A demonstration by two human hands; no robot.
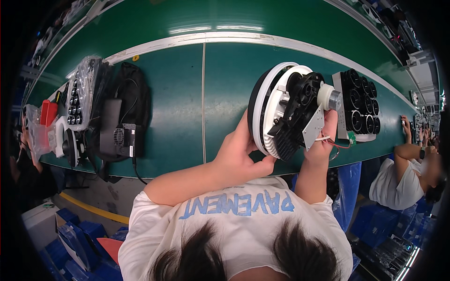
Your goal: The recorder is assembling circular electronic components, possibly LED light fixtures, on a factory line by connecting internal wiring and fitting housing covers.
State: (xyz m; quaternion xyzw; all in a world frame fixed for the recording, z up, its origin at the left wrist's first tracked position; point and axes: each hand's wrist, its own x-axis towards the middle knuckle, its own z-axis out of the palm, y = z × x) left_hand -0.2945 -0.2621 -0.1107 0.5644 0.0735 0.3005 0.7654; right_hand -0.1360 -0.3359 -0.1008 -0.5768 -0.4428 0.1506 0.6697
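Observation:
Between my two hands is a round appliance housing (268, 110), tilted on its edge above the green table. It has a black outer shell, a white ring and black inner mechanical parts (300, 103). A cylindrical motor (330, 97) and a flat metal plate (313, 129) sit on its right side, with thin red and white wires hanging below. My left hand (241, 152) grips the lower left rim, thumb at the bottom edge. On the right, my right hand (322, 145) holds the housing from behind the metal plate, its fingers partly hidden.
To the right stands a white tray (341, 105) of several black round parts, a small green circuit board (351, 136) beside it. At left lie a black bag (137, 89), a black box-shaped device (110, 124) and a plastic-wrapped tray (84, 93). Other people sit at both ends.

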